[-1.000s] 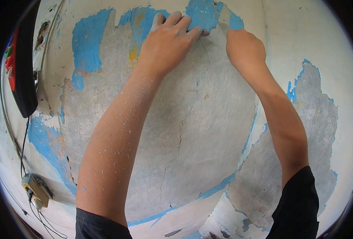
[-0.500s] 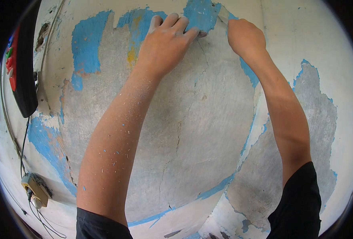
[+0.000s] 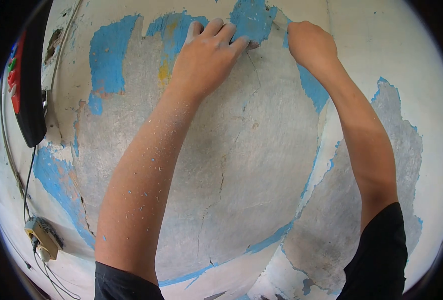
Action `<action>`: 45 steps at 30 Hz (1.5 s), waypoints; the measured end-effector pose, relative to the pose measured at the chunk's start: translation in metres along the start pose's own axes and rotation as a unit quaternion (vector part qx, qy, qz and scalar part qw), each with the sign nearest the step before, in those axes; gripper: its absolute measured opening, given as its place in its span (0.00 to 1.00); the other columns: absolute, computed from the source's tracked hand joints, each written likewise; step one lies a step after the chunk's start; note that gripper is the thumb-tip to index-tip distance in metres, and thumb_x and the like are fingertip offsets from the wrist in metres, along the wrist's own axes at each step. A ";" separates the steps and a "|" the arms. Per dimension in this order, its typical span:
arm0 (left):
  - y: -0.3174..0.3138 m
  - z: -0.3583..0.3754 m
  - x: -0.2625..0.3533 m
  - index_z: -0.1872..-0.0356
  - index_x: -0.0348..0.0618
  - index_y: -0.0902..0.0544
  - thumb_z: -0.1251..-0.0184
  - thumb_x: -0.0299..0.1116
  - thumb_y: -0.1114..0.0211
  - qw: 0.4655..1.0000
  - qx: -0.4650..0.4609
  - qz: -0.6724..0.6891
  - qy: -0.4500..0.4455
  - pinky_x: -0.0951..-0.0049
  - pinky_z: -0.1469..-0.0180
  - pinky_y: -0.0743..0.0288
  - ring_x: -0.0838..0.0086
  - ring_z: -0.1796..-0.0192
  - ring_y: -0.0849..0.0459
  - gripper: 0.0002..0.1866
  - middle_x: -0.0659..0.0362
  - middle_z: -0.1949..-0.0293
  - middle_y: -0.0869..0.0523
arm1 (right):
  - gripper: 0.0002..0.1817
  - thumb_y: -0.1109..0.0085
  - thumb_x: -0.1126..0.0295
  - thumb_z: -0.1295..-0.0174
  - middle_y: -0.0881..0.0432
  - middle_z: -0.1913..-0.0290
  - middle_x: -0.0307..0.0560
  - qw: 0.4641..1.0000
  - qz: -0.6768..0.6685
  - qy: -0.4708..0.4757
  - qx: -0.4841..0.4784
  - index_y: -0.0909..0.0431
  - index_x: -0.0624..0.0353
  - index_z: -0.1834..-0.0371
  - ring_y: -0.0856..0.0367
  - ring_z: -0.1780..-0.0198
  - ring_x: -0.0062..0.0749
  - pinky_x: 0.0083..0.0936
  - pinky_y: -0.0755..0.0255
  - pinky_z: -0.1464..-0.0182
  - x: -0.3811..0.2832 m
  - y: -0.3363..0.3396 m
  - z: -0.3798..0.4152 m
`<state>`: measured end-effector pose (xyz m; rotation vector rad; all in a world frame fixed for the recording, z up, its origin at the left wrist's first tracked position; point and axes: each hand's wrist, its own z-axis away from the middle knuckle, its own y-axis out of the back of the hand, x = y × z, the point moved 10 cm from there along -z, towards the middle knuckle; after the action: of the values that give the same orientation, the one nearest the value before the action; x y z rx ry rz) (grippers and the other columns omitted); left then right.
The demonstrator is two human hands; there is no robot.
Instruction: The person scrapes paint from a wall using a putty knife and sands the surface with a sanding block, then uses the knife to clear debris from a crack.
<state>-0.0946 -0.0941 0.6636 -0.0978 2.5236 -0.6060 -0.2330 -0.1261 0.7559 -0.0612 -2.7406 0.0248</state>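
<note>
My left hand (image 3: 209, 52) rests against the upper part of the wall (image 3: 261, 140) with its dusty fingers apart, at the lower edge of the blue paint patches (image 3: 252, 20). Its thumb points right, close to a thin crack. Bits of paint cling to the left forearm. To the right, my right hand (image 3: 311, 45) is closed in a fist beside a small pale flap of paint (image 3: 280, 19); its fingertips and anything inside them are hidden. Blue paint (image 3: 311, 87) shows just below this hand.
A black device with coloured buttons (image 3: 29, 85) hangs at the left, with a cable running down. Lower left is a socket block (image 3: 42, 239) with a plug and wires. Bare grey plaster (image 3: 331, 215) continues at the lower right. A crack (image 3: 222, 175) runs down the middle.
My right hand and forearm have shifted slightly right, and more blue shows beneath the fist. My left hand stays nearly where it was.
</note>
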 end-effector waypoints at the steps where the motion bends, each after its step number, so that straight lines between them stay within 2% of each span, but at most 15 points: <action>1: -0.001 0.000 -0.001 0.45 0.56 0.11 0.32 0.33 0.29 1.000 0.002 0.001 -0.001 0.57 0.41 0.26 0.64 0.44 0.18 0.15 0.60 0.53 0.13 | 0.10 0.45 0.78 0.37 0.10 0.57 0.62 1.000 0.005 -0.015 -0.008 0.13 0.66 0.60 0.09 0.55 0.58 0.49 0.15 0.56 0.001 0.000 -0.004; 5: 0.002 -0.001 0.000 0.46 0.56 0.10 0.32 0.33 0.28 1.000 -0.003 0.006 0.000 0.58 0.42 0.26 0.65 0.45 0.18 0.15 0.60 0.55 0.13 | 0.10 0.45 0.78 0.36 0.10 0.56 0.61 0.999 0.000 -0.028 -0.014 0.13 0.65 0.59 0.10 0.54 0.57 0.49 0.15 0.54 0.005 -0.003 -0.006; 8: 0.001 -0.002 -0.002 0.45 0.57 0.10 0.32 0.33 0.28 1.000 -0.010 0.021 0.015 0.58 0.42 0.26 0.65 0.45 0.18 0.15 0.60 0.55 0.13 | 0.11 0.46 0.77 0.35 0.11 0.56 0.60 1.000 -0.002 -0.005 -0.015 0.13 0.64 0.58 0.10 0.53 0.56 0.48 0.15 0.52 0.007 -0.015 -0.002; 10: 0.003 -0.003 -0.004 0.45 0.57 0.10 0.32 0.34 0.28 1.000 -0.012 0.011 0.014 0.57 0.42 0.26 0.65 0.44 0.18 0.15 0.60 0.55 0.13 | 0.10 0.45 0.76 0.34 0.11 0.56 0.60 0.999 -0.014 -0.041 -0.018 0.13 0.64 0.58 0.10 0.53 0.57 0.49 0.15 0.53 0.013 -0.018 -0.009; 13: 0.002 0.000 0.001 0.45 0.57 0.10 0.31 0.34 0.29 1.000 -0.016 0.011 0.009 0.57 0.41 0.26 0.65 0.43 0.18 0.15 0.60 0.53 0.13 | 0.10 0.44 0.72 0.32 0.11 0.56 0.59 0.998 -0.005 -0.043 -0.034 0.13 0.63 0.57 0.10 0.53 0.57 0.49 0.16 0.52 0.017 -0.022 -0.023; 20: 0.000 0.001 -0.001 0.44 0.55 0.10 0.31 0.34 0.29 1.000 -0.004 0.003 0.007 0.57 0.40 0.25 0.65 0.43 0.18 0.15 0.60 0.52 0.12 | 0.11 0.46 0.76 0.32 0.11 0.54 0.59 0.999 0.040 0.005 -0.028 0.14 0.62 0.55 0.10 0.52 0.56 0.48 0.15 0.51 0.009 -0.011 -0.018; 22: 0.000 0.001 0.000 0.44 0.55 0.10 0.31 0.34 0.28 1.000 -0.007 0.007 0.009 0.57 0.40 0.25 0.65 0.42 0.18 0.15 0.60 0.52 0.12 | 0.11 0.47 0.78 0.33 0.11 0.54 0.60 0.996 0.030 -0.038 -0.070 0.14 0.63 0.55 0.10 0.51 0.57 0.48 0.15 0.51 0.017 -0.016 -0.030; 26: 0.001 0.001 -0.002 0.45 0.55 0.10 0.32 0.34 0.28 1.000 -0.007 0.013 0.013 0.56 0.40 0.25 0.65 0.42 0.18 0.15 0.60 0.51 0.12 | 0.12 0.47 0.78 0.33 0.11 0.54 0.61 0.997 0.035 -0.039 -0.056 0.14 0.63 0.53 0.10 0.51 0.58 0.48 0.14 0.52 0.008 -0.015 -0.020; 27: 0.003 0.000 -0.001 0.45 0.55 0.10 0.32 0.34 0.28 1.000 -0.005 0.011 0.014 0.56 0.40 0.25 0.65 0.42 0.18 0.15 0.60 0.51 0.12 | 0.13 0.48 0.76 0.32 0.10 0.52 0.59 0.997 0.041 -0.039 -0.050 0.12 0.61 0.53 0.10 0.50 0.56 0.48 0.15 0.51 0.008 -0.015 -0.017; 29: 0.005 0.000 -0.001 0.51 0.55 0.09 0.31 0.31 0.34 1.000 -0.004 0.001 0.024 0.55 0.33 0.26 0.66 0.38 0.18 0.11 0.61 0.51 0.13 | 0.15 0.49 0.74 0.32 0.10 0.51 0.57 0.997 0.047 -0.037 -0.046 0.11 0.58 0.53 0.10 0.49 0.54 0.48 0.15 0.50 0.010 -0.016 -0.021; 31: 0.003 0.001 -0.001 0.51 0.55 0.09 0.31 0.31 0.34 1.000 0.003 0.006 0.024 0.56 0.33 0.26 0.66 0.38 0.18 0.11 0.61 0.51 0.13 | 0.11 0.46 0.75 0.30 0.10 0.53 0.59 0.997 0.038 -0.036 -0.051 0.14 0.63 0.52 0.10 0.50 0.56 0.48 0.15 0.50 0.018 -0.019 -0.033; 39: 0.002 0.001 0.000 0.51 0.54 0.09 0.31 0.32 0.33 1.000 0.007 0.008 0.017 0.53 0.33 0.27 0.65 0.38 0.18 0.11 0.60 0.50 0.13 | 0.12 0.45 0.69 0.25 0.10 0.53 0.57 0.996 0.026 -0.045 -0.073 0.14 0.62 0.49 0.10 0.50 0.55 0.47 0.15 0.50 0.028 -0.033 -0.042; 41: -0.002 -0.001 -0.002 0.45 0.56 0.10 0.32 0.33 0.29 1.000 -0.002 0.008 0.011 0.55 0.39 0.26 0.64 0.42 0.18 0.15 0.60 0.51 0.13 | 0.12 0.45 0.68 0.25 0.10 0.52 0.57 0.994 0.012 -0.077 -0.079 0.14 0.61 0.49 0.10 0.51 0.55 0.47 0.15 0.50 0.040 -0.040 -0.041; 45: -0.001 0.000 -0.003 0.45 0.56 0.11 0.32 0.33 0.29 1.000 -0.001 0.004 0.008 0.55 0.39 0.26 0.64 0.42 0.18 0.15 0.59 0.51 0.13 | 0.12 0.43 0.66 0.24 0.10 0.52 0.57 0.995 0.052 -0.043 -0.069 0.14 0.61 0.49 0.10 0.51 0.55 0.48 0.15 0.50 0.024 -0.030 -0.027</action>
<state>-0.0922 -0.0944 0.6648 -0.0829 2.5394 -0.6035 -0.2454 -0.1551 0.7911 -0.2461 -2.8196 -0.1371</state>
